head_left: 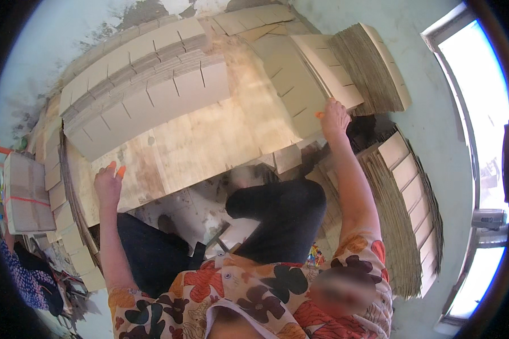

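My right hand (336,120), with an orange cover on its thumb, is closed on the near edge of a slotted cardboard sheet (328,68) at the right of the wooden table. Under and beside that sheet lie more flat slotted cardboard sheets (285,85). Over the table's near left edge is my left hand (108,183), orange covers on two fingertips held slightly apart, with nothing visible in it. Beyond it, a long stack of slotted cardboard strips (152,104) stands on the table (192,150), with another row of strips (130,56) behind.
A tall stack of cardboard (373,68) stands at the far right, and another stack (401,209) beside my right arm. On the left are a taped carton (25,192) and more cardboard pieces (68,214). Patterned clothing (31,279) shows at the left rim. A bright window lies right.
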A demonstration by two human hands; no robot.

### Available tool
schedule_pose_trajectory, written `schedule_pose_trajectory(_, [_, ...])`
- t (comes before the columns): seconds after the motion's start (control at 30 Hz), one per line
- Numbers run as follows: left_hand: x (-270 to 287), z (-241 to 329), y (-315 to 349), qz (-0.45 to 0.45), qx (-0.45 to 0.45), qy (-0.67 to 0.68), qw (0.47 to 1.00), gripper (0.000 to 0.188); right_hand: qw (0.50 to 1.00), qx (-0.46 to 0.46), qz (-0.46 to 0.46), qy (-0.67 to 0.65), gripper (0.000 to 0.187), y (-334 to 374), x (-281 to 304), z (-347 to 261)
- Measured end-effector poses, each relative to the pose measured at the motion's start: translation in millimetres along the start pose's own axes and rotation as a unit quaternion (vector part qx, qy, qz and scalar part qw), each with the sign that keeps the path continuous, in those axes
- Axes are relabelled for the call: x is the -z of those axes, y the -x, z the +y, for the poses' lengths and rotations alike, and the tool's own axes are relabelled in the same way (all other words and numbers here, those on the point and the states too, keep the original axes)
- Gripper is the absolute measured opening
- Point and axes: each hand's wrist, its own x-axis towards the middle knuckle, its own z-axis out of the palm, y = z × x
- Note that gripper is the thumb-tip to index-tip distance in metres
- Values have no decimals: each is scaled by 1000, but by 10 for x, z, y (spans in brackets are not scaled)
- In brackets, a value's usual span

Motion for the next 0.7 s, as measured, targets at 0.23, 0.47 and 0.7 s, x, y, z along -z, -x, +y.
schedule_pose_trajectory(0.23, [-79,525,-367,-21,-42,32,998,34,995,-88,7,-52,32,-12,314,-193])
schedule_pose_trajectory(0.47, [-192,982,-848,10,-77,78,994,35,967,-102,152,-177,24,12,291,-170])
schedule_pose_trajectory(0.7, [-264,1377,-1341,47,-89,195,976,43,818,-149,289,-475,19,-51,521,-150])
